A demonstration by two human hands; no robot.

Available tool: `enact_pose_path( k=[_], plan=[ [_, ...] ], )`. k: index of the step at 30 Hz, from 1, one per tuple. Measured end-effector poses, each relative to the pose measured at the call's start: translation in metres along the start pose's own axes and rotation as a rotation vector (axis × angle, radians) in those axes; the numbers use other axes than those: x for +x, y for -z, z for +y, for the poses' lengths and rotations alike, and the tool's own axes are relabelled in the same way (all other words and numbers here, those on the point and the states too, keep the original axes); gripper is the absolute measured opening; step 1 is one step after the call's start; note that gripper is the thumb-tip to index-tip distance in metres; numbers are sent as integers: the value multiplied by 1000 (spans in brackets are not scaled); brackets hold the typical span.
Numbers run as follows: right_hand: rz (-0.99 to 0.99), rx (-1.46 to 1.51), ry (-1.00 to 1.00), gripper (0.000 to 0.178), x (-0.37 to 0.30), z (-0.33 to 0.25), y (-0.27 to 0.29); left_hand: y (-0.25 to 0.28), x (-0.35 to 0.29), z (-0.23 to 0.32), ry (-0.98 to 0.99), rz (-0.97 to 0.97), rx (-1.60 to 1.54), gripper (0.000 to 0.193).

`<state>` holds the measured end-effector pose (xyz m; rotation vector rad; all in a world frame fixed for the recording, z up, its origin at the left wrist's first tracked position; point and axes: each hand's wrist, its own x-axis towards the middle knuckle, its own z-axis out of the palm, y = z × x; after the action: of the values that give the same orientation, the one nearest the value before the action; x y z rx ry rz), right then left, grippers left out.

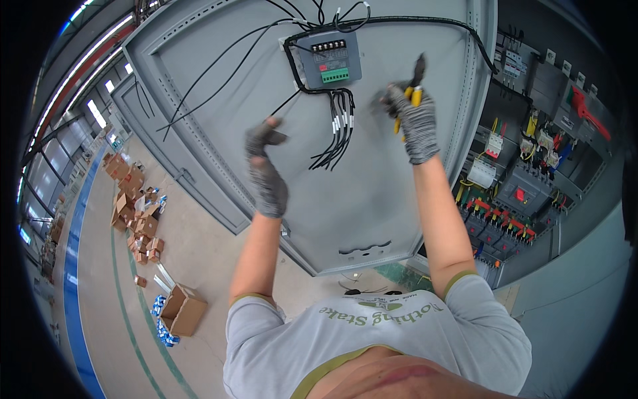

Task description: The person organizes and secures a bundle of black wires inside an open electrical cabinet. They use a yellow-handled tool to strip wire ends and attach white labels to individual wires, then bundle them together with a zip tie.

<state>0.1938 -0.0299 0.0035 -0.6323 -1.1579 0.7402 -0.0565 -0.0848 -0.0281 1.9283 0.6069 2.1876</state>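
My left hand (267,166), in a grey knit glove with bare fingertips, is closed at the end of a thin straight black strip (286,102). This strip looks like a cable tie's tail and runs out from the black wire bundle (292,65). My right hand (413,123), gloved alike, is wrapped round pliers (417,93) with yellow handles, their dark jaws pointing up. Between my hands, several black wires (340,126) with white sleeves hang loose below a grey module (332,58) with a green terminal block. Motion slightly blurs both hands.
The grey cabinet door (372,219) spreads before me. Right of it, the open cabinet holds breakers (522,189) and a red handle (588,113). Long loose wires (219,86) arc across the door's left side. Cardboard boxes (183,309) stand on the floor at left.
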Motion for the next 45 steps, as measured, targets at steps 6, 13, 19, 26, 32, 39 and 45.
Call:
enact_pose_path(
  k=[6,13,19,26,32,39,45],
  plan=[
    [-134,51,215,19,23,-97,-23,-32,94,88,-154,-339,480,26],
    [-221,-53,259,24,39,-93,-58,-80,186,56,9,-599,294,32],
    [-18,32,363,12,43,-71,-67,-99,212,35,455,-557,-221,39],
    [18,-236,346,26,61,-57,-76,-100,213,31,332,-512,-236,44],
    [6,-584,429,34,62,-60,-77,-96,216,31,306,-551,-208,55],
    [33,-747,523,31,71,-45,-64,-94,202,27,438,-532,-435,55],
    [-78,-484,405,35,53,-52,-51,-93,174,34,327,-458,-135,42]
  ],
)
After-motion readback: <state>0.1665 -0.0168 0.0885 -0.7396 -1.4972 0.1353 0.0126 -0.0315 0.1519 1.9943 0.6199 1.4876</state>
